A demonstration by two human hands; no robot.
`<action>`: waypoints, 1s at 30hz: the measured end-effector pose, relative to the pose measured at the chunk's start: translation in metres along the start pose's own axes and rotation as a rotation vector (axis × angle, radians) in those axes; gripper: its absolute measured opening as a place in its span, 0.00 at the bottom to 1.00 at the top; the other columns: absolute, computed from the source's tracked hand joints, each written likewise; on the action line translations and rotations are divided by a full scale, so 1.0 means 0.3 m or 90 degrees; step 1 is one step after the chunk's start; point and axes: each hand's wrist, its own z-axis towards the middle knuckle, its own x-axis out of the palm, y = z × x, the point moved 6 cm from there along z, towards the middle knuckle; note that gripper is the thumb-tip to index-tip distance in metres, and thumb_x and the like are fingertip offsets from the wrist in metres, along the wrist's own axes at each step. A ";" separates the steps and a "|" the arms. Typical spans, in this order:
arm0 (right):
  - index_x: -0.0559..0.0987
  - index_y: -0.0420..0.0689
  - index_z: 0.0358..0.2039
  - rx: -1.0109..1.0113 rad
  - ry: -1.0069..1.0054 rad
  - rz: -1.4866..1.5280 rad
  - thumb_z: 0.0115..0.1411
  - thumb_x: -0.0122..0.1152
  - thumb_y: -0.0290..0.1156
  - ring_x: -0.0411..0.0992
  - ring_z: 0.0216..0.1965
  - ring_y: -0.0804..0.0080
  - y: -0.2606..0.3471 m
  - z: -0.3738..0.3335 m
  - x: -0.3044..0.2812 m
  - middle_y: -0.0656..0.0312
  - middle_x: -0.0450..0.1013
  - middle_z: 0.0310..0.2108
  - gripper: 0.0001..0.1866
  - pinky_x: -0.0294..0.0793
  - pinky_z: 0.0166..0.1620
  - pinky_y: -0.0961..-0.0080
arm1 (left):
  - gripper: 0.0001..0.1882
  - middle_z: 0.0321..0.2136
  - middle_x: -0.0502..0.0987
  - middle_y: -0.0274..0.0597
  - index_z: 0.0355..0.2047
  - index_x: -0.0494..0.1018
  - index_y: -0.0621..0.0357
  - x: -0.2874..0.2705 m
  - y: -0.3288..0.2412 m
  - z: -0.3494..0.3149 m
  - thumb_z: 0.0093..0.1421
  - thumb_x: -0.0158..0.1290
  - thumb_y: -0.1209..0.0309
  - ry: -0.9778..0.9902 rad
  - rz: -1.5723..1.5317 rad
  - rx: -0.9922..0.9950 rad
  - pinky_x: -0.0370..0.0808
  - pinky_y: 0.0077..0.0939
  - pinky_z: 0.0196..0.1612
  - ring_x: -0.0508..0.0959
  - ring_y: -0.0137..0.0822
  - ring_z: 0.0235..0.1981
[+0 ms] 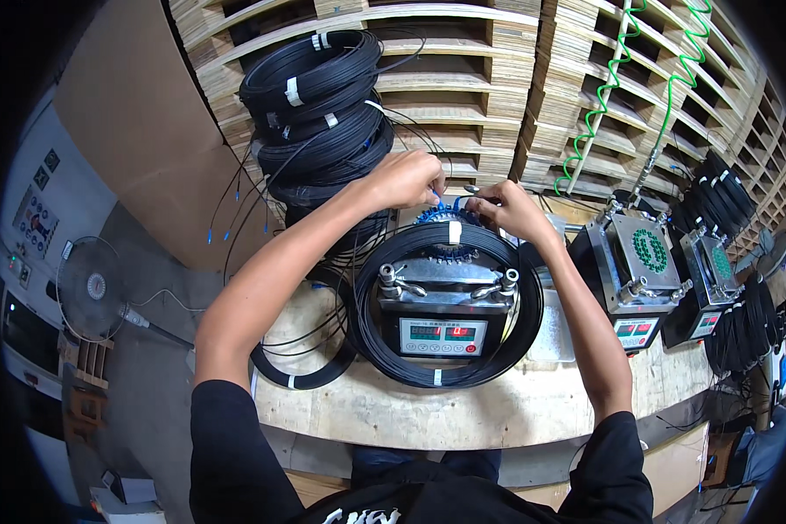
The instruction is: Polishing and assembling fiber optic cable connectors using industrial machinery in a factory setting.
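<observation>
A polishing machine (445,272) with a metal top and a lit display stands in front of me, ringed by a coil of black cable (364,327). Blue cable connectors (430,215) crowd round the far side of its top. My left hand (410,181) reaches over there, fingers pinched on a blue connector. Just to its right, my right hand (508,211) is closed beside another blue connector (458,203). A small dark, rounded tip (472,189) shows at its fingers; what it belongs to is hidden.
Tall stacked black cable coils (310,122) stand at the back left; a smaller coil (310,381) lies on the wooden table (367,415). A clear tray (550,327) sits right of the machine. Two similar machines (642,262) stand further right, below green coiled hoses (598,105). Pallets (445,79) rise behind.
</observation>
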 end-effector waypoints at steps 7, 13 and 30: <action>0.84 0.33 0.36 -0.002 -0.008 -0.001 0.62 0.65 0.34 0.75 0.22 0.68 0.013 -0.004 -0.007 0.48 0.78 0.22 0.14 0.74 0.31 0.67 | 0.09 0.32 0.83 0.49 0.32 0.84 0.57 0.000 -0.074 0.050 0.48 0.68 0.71 0.059 0.118 0.028 0.79 0.42 0.39 0.84 0.48 0.38; 0.85 0.35 0.37 0.026 0.037 -0.016 0.66 0.63 0.35 0.72 0.22 0.80 -0.009 0.009 0.008 0.59 0.78 0.20 0.14 0.73 0.28 0.74 | 0.06 0.29 0.83 0.53 0.27 0.83 0.61 0.016 -0.151 0.114 0.47 0.62 0.77 0.034 0.228 0.068 0.80 0.42 0.36 0.85 0.50 0.36; 0.86 0.37 0.38 -0.003 -0.007 -0.045 0.65 0.63 0.37 0.73 0.21 0.77 0.003 -0.001 0.000 0.57 0.80 0.22 0.14 0.73 0.28 0.74 | 0.13 0.25 0.84 0.48 0.27 0.84 0.62 0.114 0.053 0.147 0.43 0.74 0.71 0.166 -0.108 -0.127 0.77 0.34 0.32 0.83 0.38 0.28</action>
